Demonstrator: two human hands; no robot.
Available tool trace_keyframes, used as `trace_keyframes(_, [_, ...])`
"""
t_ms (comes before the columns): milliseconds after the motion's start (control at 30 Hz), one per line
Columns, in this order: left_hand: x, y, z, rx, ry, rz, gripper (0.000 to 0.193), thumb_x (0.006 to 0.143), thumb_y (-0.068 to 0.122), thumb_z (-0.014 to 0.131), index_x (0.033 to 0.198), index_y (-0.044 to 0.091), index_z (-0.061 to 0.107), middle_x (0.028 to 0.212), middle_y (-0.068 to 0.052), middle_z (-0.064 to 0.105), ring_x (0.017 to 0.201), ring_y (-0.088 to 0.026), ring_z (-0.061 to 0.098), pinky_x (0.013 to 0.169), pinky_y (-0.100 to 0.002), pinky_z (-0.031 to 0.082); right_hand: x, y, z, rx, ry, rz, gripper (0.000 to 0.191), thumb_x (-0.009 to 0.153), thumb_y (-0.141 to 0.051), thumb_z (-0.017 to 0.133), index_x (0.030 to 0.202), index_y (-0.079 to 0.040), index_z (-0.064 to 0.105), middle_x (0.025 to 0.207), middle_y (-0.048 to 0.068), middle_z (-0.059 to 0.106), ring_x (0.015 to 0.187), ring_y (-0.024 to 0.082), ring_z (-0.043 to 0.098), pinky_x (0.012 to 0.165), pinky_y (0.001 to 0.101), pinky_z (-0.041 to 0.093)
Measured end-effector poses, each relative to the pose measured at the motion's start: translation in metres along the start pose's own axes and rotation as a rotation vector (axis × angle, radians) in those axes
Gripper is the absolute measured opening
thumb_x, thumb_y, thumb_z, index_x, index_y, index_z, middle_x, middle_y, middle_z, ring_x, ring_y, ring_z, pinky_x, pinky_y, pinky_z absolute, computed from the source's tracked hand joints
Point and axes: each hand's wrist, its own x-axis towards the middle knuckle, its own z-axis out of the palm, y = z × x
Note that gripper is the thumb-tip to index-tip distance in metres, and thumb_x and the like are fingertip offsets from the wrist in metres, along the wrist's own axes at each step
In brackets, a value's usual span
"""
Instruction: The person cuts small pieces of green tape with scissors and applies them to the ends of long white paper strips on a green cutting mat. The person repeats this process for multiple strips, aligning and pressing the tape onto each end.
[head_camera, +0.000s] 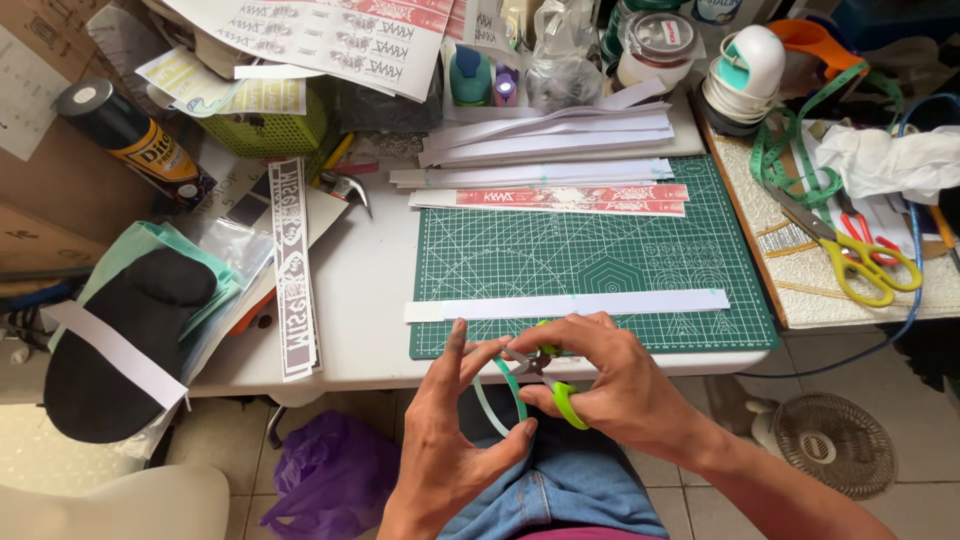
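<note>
The right hand (610, 385) grips a small pair of scissors with lime-green plastic handles (553, 385), fingers curled through and around the loops, blades pointing left toward the other hand. The left hand (455, 440) has its fingers spread wide, and a thin mint-green band, curved like a narrow strip (512, 392), runs between its fingertips and the scissor blades; the thumb and a finger pinch the band's lower end. Both hands hover just below the near edge of the white bench (350, 290), above a lap in blue denim.

On the bench, a dark green gridded cutting mat (600, 255) lies just beyond the hands. A long white paper strip (565, 305) lies across the mat's near part, and a stack of white and red printed strips (550, 190) rests along its far edge. Left of the mat, a long black-and-white patterned strip (292, 265) lies lengthwise toward the bench's edge. Farther right, well apart from the hands, a larger pair of yellow-handled scissors (850, 255) sits on a pale woven mat (800, 290) beside a green measuring tape (790, 135).
</note>
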Motion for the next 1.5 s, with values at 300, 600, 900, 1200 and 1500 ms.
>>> trace_keyframes(300, [0.002, 0.001, 0.003, 0.024, -0.003, 0.025, 0.113, 0.073, 0.018, 0.087, 0.163, 0.005, 0.019, 0.134, -0.010, 0.072, 0.125, -0.031, 0.067, 0.108, -0.043, 0.051, -0.003, 0.000, 0.001, 0.005, -0.032, 0.034, 0.041, 0.077, -0.023, 0.087, 0.116, -0.015, 0.074, 0.101, -0.003, 0.077, 0.090, 0.011, 0.070, 0.089, 0.0340, 0.042])
trace_keyframes(600, [0.003, 0.000, 0.001, 0.075, -0.001, 0.032, 0.112, 0.072, 0.018, 0.087, 0.162, 0.003, 0.021, 0.133, -0.011, 0.071, 0.125, -0.032, 0.065, 0.106, -0.042, 0.051, -0.001, 0.004, 0.005, 0.024, -0.021, 0.001, 0.038, 0.081, -0.019, 0.084, 0.117, -0.015, 0.073, 0.103, -0.004, 0.078, 0.086, 0.011, 0.069, 0.089, 0.0338, 0.042])
trace_keyframes(900, [-0.004, -0.002, -0.001, -0.132, -0.111, -0.086, 0.109, 0.073, 0.019, 0.088, 0.162, 0.002, 0.025, 0.134, -0.018, 0.070, 0.128, -0.035, 0.069, 0.110, -0.044, 0.050, -0.002, 0.006, 0.010, -0.002, 0.011, 0.133, 0.039, 0.078, -0.018, 0.086, 0.114, -0.013, 0.071, 0.089, 0.001, 0.075, 0.085, 0.016, 0.065, 0.084, 0.0347, 0.048])
trace_keyframes(1200, [-0.015, -0.008, 0.002, -0.209, -0.230, 0.003, 0.120, 0.072, 0.021, 0.089, 0.166, 0.003, 0.017, 0.145, -0.023, 0.063, 0.134, -0.039, 0.066, 0.114, -0.047, 0.050, 0.006, 0.005, 0.005, 0.248, 0.028, 0.334, 0.053, 0.080, -0.011, 0.080, 0.126, -0.010, 0.053, 0.084, 0.004, 0.076, 0.078, 0.012, 0.073, 0.069, 0.0298, 0.060])
trace_keyframes(1500, [-0.021, -0.019, 0.007, -0.320, -0.302, 0.042, 0.136, 0.076, 0.026, 0.087, 0.170, 0.006, -0.010, 0.145, -0.024, 0.065, 0.137, -0.040, 0.068, 0.123, -0.050, 0.047, 0.016, -0.002, -0.006, 0.289, -0.085, 0.531, 0.064, 0.075, -0.010, 0.081, 0.131, -0.014, 0.052, 0.083, 0.005, 0.077, 0.076, 0.012, 0.071, 0.066, 0.0297, 0.059])
